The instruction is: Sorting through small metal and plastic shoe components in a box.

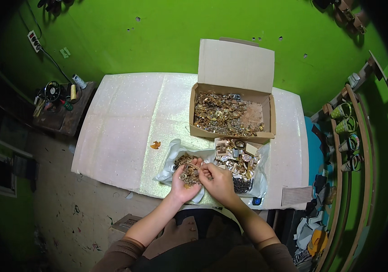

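Observation:
My left hand (183, 189) is cupped, palm up, with a small heap of gold and silver metal pieces (190, 176) in it. Over that palm my right hand (218, 183) is closed in a pinch; what its fingertips hold is too small to make out. Just behind the left hand lies a white plastic bag (166, 164) holding more small brassy pieces (182, 160). Right of my hands, assorted buckles and fittings (239, 158) fill another white-lined spot, with small black pieces (243, 185) at its near side.
An open cardboard box (232, 134) of mixed metal bits stands at the back of the white table (117, 122). An orange-brown scrap (156, 145) lies left of the bag. Sandals (349, 126) hang on a wooden rack at right. Thread spools (79, 81) stand on a side table.

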A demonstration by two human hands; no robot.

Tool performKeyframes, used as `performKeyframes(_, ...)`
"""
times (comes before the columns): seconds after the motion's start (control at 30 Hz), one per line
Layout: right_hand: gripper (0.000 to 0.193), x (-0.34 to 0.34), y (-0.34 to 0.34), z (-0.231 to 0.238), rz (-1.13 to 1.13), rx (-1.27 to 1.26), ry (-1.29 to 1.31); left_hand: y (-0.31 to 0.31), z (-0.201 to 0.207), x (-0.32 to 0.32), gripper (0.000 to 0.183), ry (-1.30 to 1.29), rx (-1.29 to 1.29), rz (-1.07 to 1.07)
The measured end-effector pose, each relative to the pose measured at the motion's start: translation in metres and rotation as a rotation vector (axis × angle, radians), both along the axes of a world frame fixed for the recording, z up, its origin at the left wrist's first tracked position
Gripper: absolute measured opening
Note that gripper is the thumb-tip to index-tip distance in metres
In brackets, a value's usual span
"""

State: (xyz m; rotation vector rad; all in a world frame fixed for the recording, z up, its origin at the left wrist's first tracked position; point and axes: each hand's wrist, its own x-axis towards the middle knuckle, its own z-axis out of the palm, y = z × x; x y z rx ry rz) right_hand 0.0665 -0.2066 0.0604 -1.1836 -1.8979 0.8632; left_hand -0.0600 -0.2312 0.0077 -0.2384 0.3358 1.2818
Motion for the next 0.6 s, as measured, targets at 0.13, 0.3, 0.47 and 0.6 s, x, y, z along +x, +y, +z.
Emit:
performKeyframes(0.13,0.011,-0.004,0.001,0.002,0.042,0.297,-0.132,0.001,-0.003,-0.005,0.031,-0.044,0.025,0.021)
performKeyframes(0.3,0.012,-0.003,0.006,-0.001,0.129,0.670,-0.227,0.005,0.000,-0.007,0.025,-0.091,-0.104,0.064)
performKeyframes(0.47,0.014,0.000,0.011,-0.008,0.214,0.924,-0.222,0.006,-0.007,-0.010,0.025,-0.143,-0.053,0.062)
performKeyframes(0.6,0.013,0.005,0.004,-0.010,0.101,0.723,-0.153,0.009,-0.007,-0.005,0.025,-0.092,-0.083,0.065)
